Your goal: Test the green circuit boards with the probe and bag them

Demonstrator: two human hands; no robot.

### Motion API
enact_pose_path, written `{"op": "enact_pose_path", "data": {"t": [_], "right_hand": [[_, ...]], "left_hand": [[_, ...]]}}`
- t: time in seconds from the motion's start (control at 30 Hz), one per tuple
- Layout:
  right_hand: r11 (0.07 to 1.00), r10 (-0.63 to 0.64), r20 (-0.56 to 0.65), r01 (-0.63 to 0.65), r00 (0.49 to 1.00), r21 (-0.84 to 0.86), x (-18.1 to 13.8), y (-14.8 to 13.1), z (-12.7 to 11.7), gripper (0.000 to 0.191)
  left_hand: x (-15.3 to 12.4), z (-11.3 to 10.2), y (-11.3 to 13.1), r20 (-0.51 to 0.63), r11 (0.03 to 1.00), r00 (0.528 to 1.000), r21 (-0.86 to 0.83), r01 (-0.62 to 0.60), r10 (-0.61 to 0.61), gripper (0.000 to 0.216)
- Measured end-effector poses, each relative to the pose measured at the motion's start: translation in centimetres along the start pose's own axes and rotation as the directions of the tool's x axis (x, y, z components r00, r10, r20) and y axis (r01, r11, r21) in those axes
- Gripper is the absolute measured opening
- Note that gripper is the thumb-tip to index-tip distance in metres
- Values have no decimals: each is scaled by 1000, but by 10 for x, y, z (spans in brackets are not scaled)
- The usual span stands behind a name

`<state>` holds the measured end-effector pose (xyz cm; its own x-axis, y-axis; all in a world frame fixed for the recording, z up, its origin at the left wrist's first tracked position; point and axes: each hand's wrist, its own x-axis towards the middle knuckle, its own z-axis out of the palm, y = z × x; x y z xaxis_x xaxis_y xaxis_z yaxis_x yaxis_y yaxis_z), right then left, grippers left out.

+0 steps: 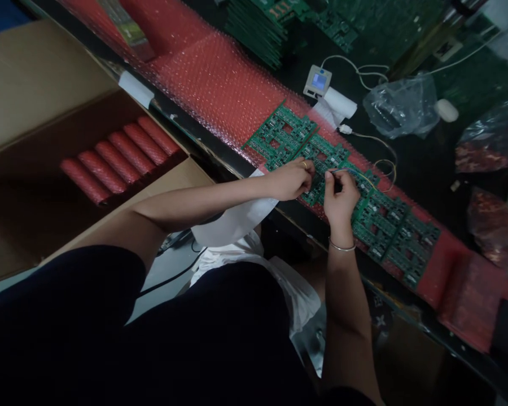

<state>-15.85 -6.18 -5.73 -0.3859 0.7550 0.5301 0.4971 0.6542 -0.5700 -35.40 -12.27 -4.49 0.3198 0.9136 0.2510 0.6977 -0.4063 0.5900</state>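
A row of green circuit boards (281,135) lies side by side on red bubble wrap (207,79). My left hand (291,178), with a ring on one finger, is over the boards near the middle of the row. Its fingers are curled and pressed together, and whatever they hold is hidden. Just right of it, my right hand (341,197) has thumb and fingers pinched on the end of a thin yellowish cable (366,179). Both sets of fingertips are close to the same board; whether they touch it, I cannot tell.
Beyond the boards are a small white device (318,82) with a lit screen, white cables and a clear plastic bag (404,107). Stacked boards (256,28) stand at the back. Left of the table, a cardboard box (38,79) holds several red bubble-wrap rolls (122,155).
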Motion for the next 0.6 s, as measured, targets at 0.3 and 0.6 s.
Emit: {"op": "enact_pose_path", "data": {"t": [0.3, 0.6], "right_hand": [[998, 32, 8, -33, 999, 44, -1, 0, 0, 34], [989, 90, 23, -92, 996, 117, 2, -2, -2, 39]], "left_hand": [[3, 5, 6, -23, 997, 999, 73, 27, -25, 19], [-35, 13, 7, -12, 935, 987, 322, -149, 161, 26]]}}
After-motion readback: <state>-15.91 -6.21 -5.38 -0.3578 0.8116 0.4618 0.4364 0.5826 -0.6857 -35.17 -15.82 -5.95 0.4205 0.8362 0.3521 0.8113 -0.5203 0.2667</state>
